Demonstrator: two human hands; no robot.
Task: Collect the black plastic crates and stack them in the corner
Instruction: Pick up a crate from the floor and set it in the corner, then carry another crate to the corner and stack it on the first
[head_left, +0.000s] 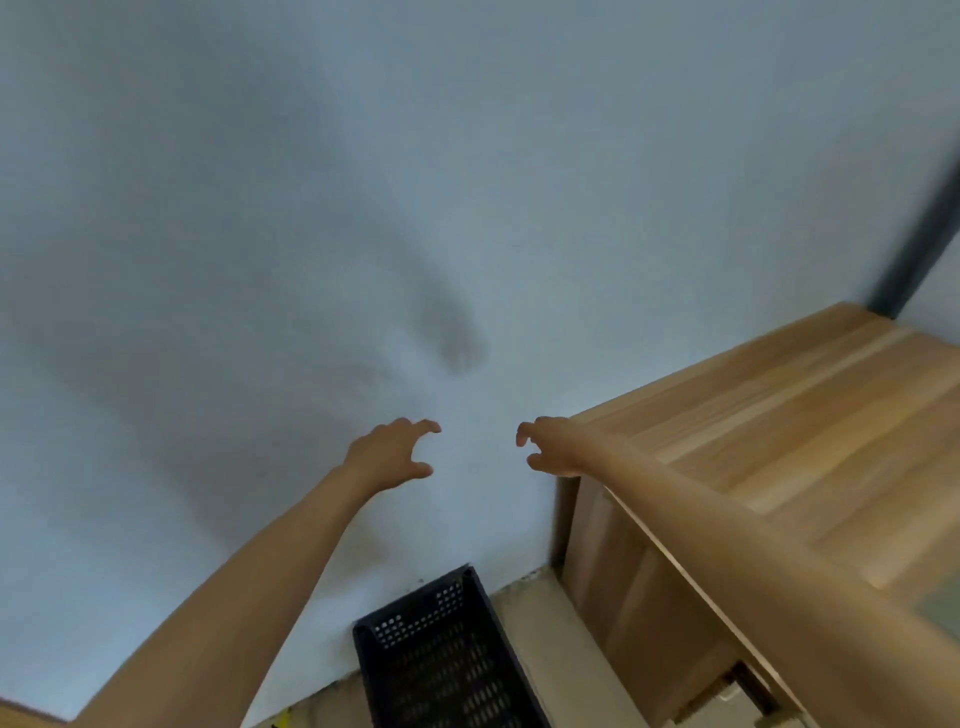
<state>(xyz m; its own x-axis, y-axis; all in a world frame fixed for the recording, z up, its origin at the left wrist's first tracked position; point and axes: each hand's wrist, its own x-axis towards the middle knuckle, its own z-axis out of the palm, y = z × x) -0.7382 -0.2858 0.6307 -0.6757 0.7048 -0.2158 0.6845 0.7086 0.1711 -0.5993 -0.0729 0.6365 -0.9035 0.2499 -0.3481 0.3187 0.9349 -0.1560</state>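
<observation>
Single head-worn view, forward and down toward wall (311, 208) and floor corner.

We see the crate (447, 660) at the bottom centre against the wall (260, 208), the cabinet (779, 415) at right, both hands (389, 454) (550, 447) above the crate.

The black crate (447, 660) runs off the bottom edge; the wooden cabinet (810, 415) off the right.

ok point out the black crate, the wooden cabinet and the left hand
black crate (447, 670), head view, on its perforated inner floor
wooden cabinet (810, 415), head view, on its bare top surface
left hand (387, 457), head view, on the back of the hand
</observation>
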